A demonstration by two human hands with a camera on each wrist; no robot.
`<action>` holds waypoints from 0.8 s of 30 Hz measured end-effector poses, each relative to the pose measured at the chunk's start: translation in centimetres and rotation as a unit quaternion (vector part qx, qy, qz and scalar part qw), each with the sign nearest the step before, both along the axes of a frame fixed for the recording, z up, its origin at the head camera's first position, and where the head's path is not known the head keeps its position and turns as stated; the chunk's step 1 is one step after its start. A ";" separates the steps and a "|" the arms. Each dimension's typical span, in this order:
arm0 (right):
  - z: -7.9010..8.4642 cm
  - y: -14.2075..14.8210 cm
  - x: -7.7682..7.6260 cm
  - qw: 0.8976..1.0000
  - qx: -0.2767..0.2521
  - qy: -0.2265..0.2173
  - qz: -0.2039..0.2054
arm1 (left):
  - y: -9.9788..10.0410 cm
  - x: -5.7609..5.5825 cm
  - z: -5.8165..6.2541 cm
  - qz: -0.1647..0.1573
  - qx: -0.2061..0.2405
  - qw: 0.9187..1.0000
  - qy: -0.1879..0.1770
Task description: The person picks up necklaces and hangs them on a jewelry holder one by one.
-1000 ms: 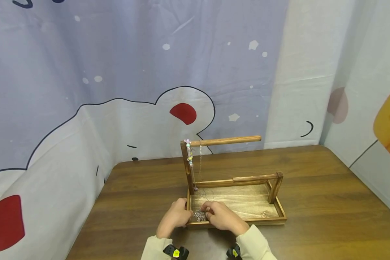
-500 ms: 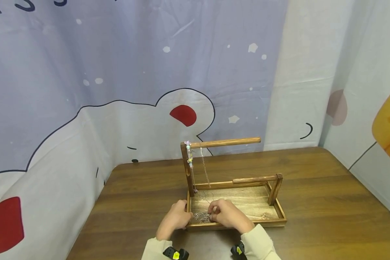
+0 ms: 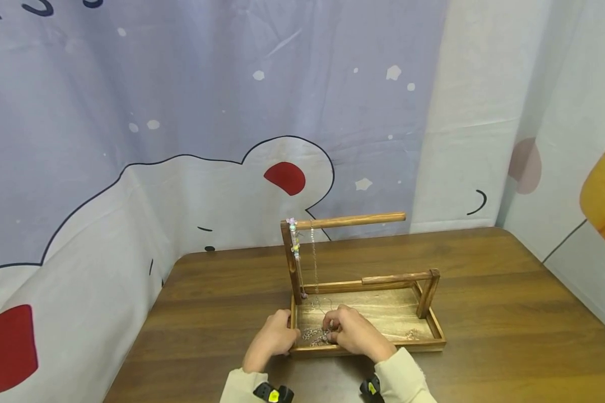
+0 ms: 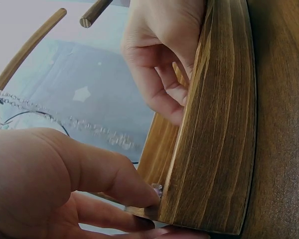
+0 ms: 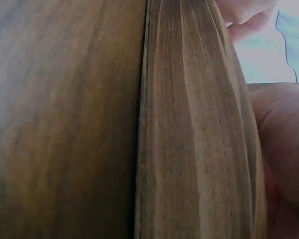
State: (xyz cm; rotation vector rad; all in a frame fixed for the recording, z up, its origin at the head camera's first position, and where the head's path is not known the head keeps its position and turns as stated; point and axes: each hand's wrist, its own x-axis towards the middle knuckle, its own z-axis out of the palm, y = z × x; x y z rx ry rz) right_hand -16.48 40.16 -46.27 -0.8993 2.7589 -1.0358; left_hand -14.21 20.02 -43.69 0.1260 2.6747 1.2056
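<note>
The right hand [image 3: 353, 331] is sitting nearer three o'clock than before, pinching tangled silver-metal chains [image 3: 312, 334] (at seven o'clock in the brown rectangular wooden tray [image 3: 383, 312]); the left hand [image 3: 274, 334] is gripping its end.

Reaching into a shallow, rectangular brown wooden tray [image 3: 378, 313]
Gripping its left end with bare left hand [image 3: 276, 331], pinching tangled, thin silver-coloured chains [image 3: 310, 334] with bare right hand [image 3: 352, 331].

Tray [image 3: 413, 346]: wood, streaky grain, low sheen. Top bar [image 3: 355, 220]: smooth wood. Chains [image 3: 310, 334]: shiny, metal-looking. Beads [image 3: 295, 246]: plastic-looking, finish too small to tell. Bench [image 3: 222, 302]: wood-grained, soft gloss. Curtain [image 3: 196, 112]: matt cloth, creased. Sleeve [image 3: 403, 378]: matt cloth.
</note>
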 end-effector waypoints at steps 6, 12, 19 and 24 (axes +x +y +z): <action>-0.1 0.0 0.0 1.000 -0.013 -0.015 0.006 | 0.0 0.0 0.0 -0.002 -0.001 1.000 0.005; -0.2 -0.1 -0.1 1.000 -0.011 -0.015 0.006 | -0.1 0.0 0.0 -0.002 -0.003 1.000 0.008; -0.2 0.1 -0.1 0.999 -0.017 -0.027 -0.009 | -0.1 0.0 0.0 -0.002 -0.004 1.000 0.009; 0.0 0.0 -0.3 0.999 -0.042 -0.006 -0.017 | -0.1 0.0 0.0 -0.005 0.000 1.000 0.009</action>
